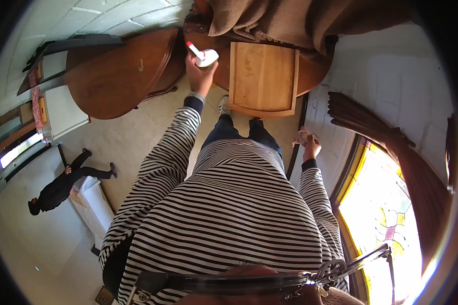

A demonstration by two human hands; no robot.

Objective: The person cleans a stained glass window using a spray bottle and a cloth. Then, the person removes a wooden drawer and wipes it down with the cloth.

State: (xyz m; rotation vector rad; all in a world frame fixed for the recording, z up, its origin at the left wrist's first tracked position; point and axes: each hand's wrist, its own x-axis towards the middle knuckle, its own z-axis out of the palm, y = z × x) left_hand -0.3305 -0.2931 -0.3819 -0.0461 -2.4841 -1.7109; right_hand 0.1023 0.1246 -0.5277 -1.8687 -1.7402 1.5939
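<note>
My left hand (201,76) is wrapped round a white spray bottle (208,58) with a red-tipped nozzle, held over the edge of a dark brown wooden table (314,68). To the right of the bottle, a lighter wooden tray-like board (263,76) with raised edges lies on the table and juts past its near edge. Lower on the right, my right hand (313,147) grips a crumpled pinkish cloth (303,136) near the white wall, apart from the board.
Brown fabric (290,20) drapes over the table's far side. An oval brown tabletop (119,73) stands at the left. Beyond it, a person (61,188) in dark clothes is beside a white-covered piece of furniture (94,203). A stained-glass window (387,203) and curtain (392,142) are at the right.
</note>
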